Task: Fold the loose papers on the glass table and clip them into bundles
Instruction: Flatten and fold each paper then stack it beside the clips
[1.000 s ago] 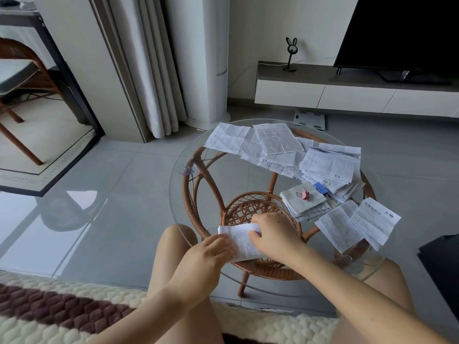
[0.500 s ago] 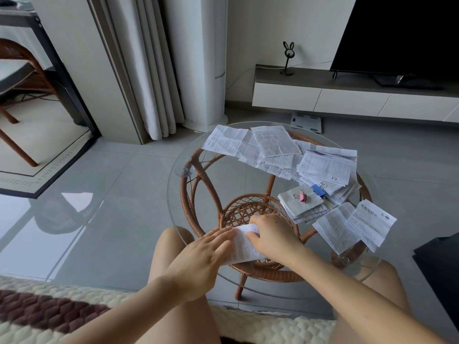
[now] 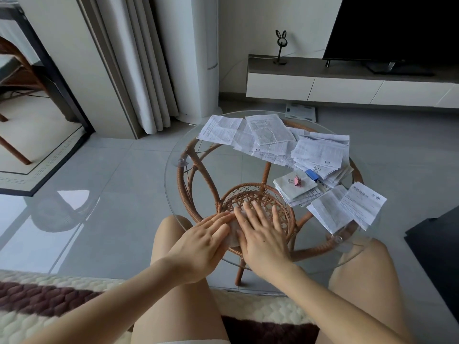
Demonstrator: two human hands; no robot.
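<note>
A folded white paper [image 3: 233,235] lies on the near part of the round glass table [image 3: 173,175], almost wholly covered by my hands. My left hand [image 3: 201,244] presses flat on its left side with straight fingers. My right hand [image 3: 260,234] lies flat over the rest, fingers spread. Loose printed papers [image 3: 270,135] are heaped across the far and right side of the table. A folded bundle [image 3: 295,188] carries a pink binder clip [image 3: 297,181], and a blue clip [image 3: 312,174] lies just behind it.
A rattan frame with a small woven shelf [image 3: 250,194] shows under the glass. My bare knees sit against the table's near rim. A TV stand [image 3: 347,80] with a television stands at the far wall, a dark object [image 3: 437,256] on the floor at right.
Both hands have flattened out. Earlier they held and folded the paper with curled fingers; now the palms press it down on the glass.
</note>
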